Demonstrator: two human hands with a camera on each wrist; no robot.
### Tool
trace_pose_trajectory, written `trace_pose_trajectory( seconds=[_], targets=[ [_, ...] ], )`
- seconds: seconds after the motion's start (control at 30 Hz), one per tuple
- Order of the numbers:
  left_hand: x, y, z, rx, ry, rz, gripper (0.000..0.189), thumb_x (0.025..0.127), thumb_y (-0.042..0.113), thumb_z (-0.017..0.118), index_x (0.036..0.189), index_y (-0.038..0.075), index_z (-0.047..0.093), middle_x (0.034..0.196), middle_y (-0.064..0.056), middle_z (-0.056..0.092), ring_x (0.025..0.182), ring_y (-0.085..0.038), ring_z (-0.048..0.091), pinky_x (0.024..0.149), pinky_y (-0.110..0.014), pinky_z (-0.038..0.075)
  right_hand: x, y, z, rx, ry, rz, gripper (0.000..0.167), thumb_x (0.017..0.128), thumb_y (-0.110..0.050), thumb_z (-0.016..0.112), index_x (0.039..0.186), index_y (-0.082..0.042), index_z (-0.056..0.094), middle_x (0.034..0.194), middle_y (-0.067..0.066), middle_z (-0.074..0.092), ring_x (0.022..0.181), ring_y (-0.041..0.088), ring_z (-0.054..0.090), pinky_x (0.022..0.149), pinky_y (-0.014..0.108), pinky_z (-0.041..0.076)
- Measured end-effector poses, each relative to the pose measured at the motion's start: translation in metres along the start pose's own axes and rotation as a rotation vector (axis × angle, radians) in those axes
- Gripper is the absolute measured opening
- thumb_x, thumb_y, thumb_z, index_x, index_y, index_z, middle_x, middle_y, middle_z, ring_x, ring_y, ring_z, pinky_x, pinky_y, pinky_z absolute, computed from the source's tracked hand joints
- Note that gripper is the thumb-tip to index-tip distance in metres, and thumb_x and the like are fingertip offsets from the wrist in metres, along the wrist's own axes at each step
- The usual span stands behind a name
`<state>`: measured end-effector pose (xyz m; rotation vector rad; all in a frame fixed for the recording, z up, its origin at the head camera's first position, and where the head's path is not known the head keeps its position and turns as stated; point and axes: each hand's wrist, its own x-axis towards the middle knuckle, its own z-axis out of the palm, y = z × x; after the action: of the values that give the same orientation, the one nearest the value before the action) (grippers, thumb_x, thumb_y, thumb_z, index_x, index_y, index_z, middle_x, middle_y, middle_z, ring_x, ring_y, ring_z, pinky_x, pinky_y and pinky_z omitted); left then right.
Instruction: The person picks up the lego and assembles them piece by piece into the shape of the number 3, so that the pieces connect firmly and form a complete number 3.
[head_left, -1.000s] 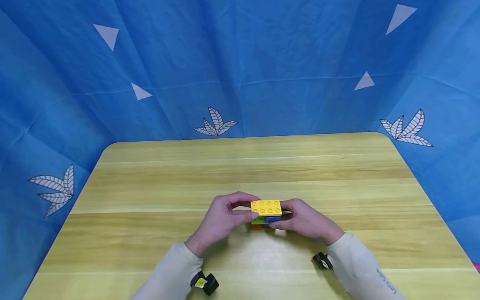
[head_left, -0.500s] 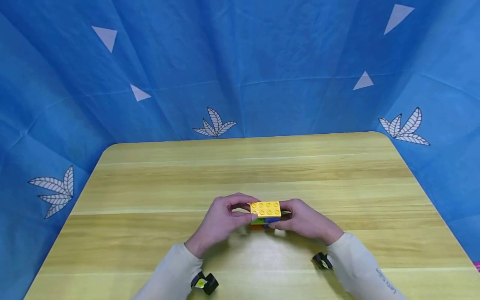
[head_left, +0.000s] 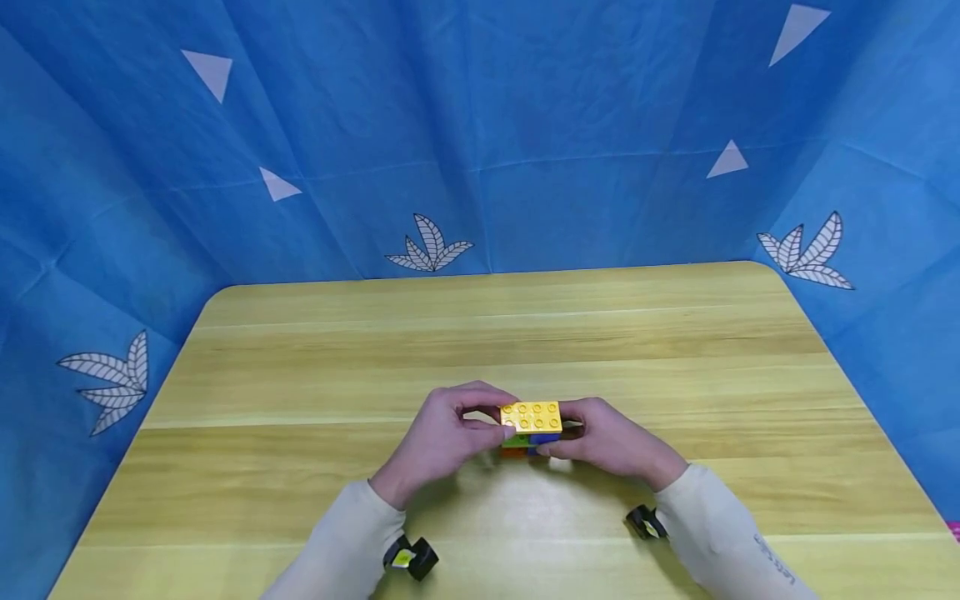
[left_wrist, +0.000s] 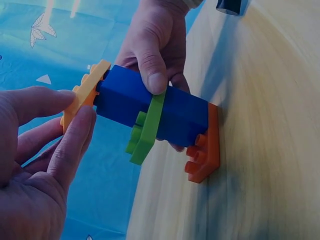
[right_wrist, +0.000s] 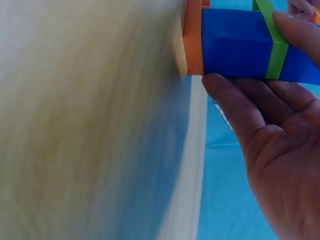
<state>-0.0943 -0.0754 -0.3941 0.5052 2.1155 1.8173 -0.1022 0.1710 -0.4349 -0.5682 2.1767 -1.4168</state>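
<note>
A small tower of toy building bricks stands on the table. Its base is a flat orange brick, and a lower blue brick rises from it. Above that comes a thin green brick, then an upper blue brick. My left hand pinches the flat yellow brick at the tower's top, between thumb and fingers. Whether the yellow brick sits fully flush cannot be told. From the right, my right hand grips the tower around its blue bricks, thumb near the green one.
The wooden table has a blue patterned cloth hanging behind and at its sides. Black straps with small devices are on both sleeves, the left strap close above the tabletop.
Both hands keep nearly the same hold and place on the tower. The view shifts very slightly, and the yellow brick looks a touch lower than a second ago.
</note>
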Motion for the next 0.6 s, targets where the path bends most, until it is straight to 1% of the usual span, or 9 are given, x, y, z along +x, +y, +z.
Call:
trace_pose_trajectory(
  seconds=[0.13,0.23,0.37,0.47,0.53,0.6],
  targets=[
    [0.0,0.002,-0.001,0.039,0.002,0.0,0.026,0.081,0.004,0.076,0.106,0.011,0.076,0.104,0.001,0.067,0.093,-0.019,0.063,0.073,-0.034,0.058,-0.001,-0.001,0.001,-0.003,-0.003,-0.006,0.034,0.089,-0.025,0.075,0.117,-0.008,0.066,0.108,-0.002,0.068,0.102,0.018,0.062,0.085,0.029,0.052],
    [0.001,0.003,-0.002,0.077,0.006,0.005,0.026,0.081,0.007,0.078,0.106,0.014,0.076,0.101,0.003,0.068,0.09,-0.017,0.063,0.071,-0.033,0.058,-0.003,-0.002,0.0,0.008,-0.006,-0.015,0.039,0.089,-0.027,0.076,0.121,-0.008,0.064,0.112,0.002,0.066,0.104,0.02,0.061,0.086,0.03,0.052],
    [0.001,0.004,-0.003,0.112,0.006,-0.001,0.026,0.081,0.01,0.079,0.106,0.016,0.077,0.099,0.004,0.068,0.086,-0.016,0.062,0.068,-0.032,0.057,-0.01,-0.004,-0.002,0.02,0.027,-0.034,0.057,0.089,-0.029,0.075,0.137,-0.008,0.054,0.129,0.008,0.06,0.114,0.022,0.06,0.092,0.031,0.05],
    [0.001,0.003,-0.003,0.121,0.002,-0.006,0.026,0.081,0.011,0.08,0.106,0.016,0.077,0.099,0.005,0.068,0.085,-0.016,0.062,0.068,-0.031,0.055,-0.016,-0.007,-0.003,0.029,0.07,-0.066,0.066,0.089,-0.03,0.075,0.146,-0.01,0.046,0.137,0.008,0.054,0.12,0.021,0.057,0.096,0.032,0.047],
    [0.001,0.003,-0.004,0.119,-0.001,0.001,0.026,0.08,0.01,0.08,0.106,0.015,0.077,0.098,0.004,0.068,0.084,-0.015,0.062,0.068,-0.031,0.055,-0.019,-0.01,-0.003,0.032,0.096,-0.11,0.065,0.09,-0.029,0.073,0.146,-0.012,0.045,0.137,0.007,0.055,0.122,0.021,0.055,0.098,0.033,0.046],
    [0.002,0.002,-0.005,0.115,-0.004,0.011,0.027,0.08,0.009,0.08,0.106,0.014,0.077,0.098,0.004,0.068,0.084,-0.015,0.062,0.068,-0.031,0.055,-0.021,-0.013,-0.003,0.034,0.122,-0.159,0.058,0.092,-0.026,0.071,0.145,-0.013,0.048,0.137,0.004,0.056,0.123,0.021,0.055,0.099,0.034,0.046]
  ],
)
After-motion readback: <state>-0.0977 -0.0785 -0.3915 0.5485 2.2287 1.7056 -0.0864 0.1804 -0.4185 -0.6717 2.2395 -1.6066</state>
